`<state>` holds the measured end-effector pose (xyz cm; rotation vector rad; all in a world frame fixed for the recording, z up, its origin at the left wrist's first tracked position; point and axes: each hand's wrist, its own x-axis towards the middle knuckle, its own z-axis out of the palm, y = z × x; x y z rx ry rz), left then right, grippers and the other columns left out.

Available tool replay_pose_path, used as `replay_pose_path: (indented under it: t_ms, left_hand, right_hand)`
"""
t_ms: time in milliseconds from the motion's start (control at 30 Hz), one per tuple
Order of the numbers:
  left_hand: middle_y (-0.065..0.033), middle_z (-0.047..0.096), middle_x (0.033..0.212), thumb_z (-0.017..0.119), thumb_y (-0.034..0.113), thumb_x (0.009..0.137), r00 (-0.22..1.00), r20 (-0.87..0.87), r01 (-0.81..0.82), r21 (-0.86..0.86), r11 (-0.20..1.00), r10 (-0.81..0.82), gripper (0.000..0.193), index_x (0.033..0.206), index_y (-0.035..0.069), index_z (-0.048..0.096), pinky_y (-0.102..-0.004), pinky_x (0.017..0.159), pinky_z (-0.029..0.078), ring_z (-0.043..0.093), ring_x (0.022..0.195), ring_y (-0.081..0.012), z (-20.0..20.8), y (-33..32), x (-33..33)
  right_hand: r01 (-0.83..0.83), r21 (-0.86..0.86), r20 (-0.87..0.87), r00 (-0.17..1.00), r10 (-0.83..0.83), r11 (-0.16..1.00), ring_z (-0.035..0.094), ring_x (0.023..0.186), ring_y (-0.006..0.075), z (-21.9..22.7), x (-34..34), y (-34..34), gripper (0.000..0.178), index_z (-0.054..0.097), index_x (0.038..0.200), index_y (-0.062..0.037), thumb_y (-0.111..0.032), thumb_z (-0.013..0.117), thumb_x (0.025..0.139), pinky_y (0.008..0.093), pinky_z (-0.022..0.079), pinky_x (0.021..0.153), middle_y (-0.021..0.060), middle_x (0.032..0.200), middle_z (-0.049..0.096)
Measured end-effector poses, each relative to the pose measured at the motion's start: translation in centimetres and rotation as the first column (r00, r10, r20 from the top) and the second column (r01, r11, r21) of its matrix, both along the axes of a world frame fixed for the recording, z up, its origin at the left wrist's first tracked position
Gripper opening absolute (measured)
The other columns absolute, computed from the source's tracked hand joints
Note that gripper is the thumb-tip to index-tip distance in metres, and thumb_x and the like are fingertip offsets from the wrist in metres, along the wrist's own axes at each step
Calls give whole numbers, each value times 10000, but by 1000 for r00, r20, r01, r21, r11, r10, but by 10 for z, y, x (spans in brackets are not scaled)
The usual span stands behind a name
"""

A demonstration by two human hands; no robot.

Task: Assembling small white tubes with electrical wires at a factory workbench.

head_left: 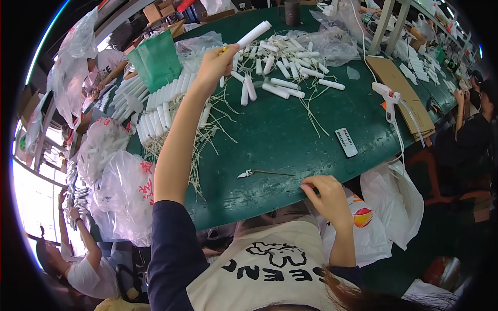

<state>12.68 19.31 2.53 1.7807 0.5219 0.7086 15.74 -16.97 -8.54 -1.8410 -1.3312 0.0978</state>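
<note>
My left hand [214, 67] reaches to the far side of the table, closed around the near end of a white candle-shaped tube [254, 34]. Something small and yellow shows between its fingers. Below and beyond it lies a loose heap of similar white tubes [282, 67] with thin pale wires. My right hand [328, 196] rests at the near table edge, thumb and forefinger drawn together; whatever may be between them is too small to make out. Just left of those fingers, a small white flame-shaped bulb [245, 174] with a thin brownish wire lies on the green tabletop [270, 140].
Stacked rows of white tubes [166, 116] with dangling wires fill the left side, beside clear plastic bags [124, 181]. On the right lie a white remote control [346, 142], a glue gun [387, 98] with its cord, and flattened cardboard [402, 93]. A dark mug [292, 13] stands at the back.
</note>
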Motion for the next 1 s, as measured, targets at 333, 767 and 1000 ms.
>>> replay_pose_path:
  t_ms: [333,767,1000]
  left_hand:
    - [74,459,612,554,284,929,943,-171,312,153,938,-286,356,1143,7,614,-209,477,297,360,534,-29,-35,-49,-43]
    - [-142,572,648,526,261,906,746,-505,657,456,600,-434,251,1102,138,622,-390,564,419,561,589,-310,-92,-107,-42]
    - [-74,648,710,667,332,818,890,-435,391,583,712,-133,323,1060,120,629,-331,528,451,608,594,-215,-94,-74,-21]
  right_hand:
    - [5,46,-141,990,1,999,633,748,221,-5,22,18,95,635,891,2,-49,624,812,299,484,672,106,810,664]
    - [27,53,-47,999,-25,998,594,905,278,-18,27,62,432,541,1164,-44,-158,699,779,339,477,730,144,1024,602]
    - [193,84,-168,970,-177,978,618,675,289,-23,35,50,238,587,1054,-12,-133,616,850,338,478,629,178,872,636]
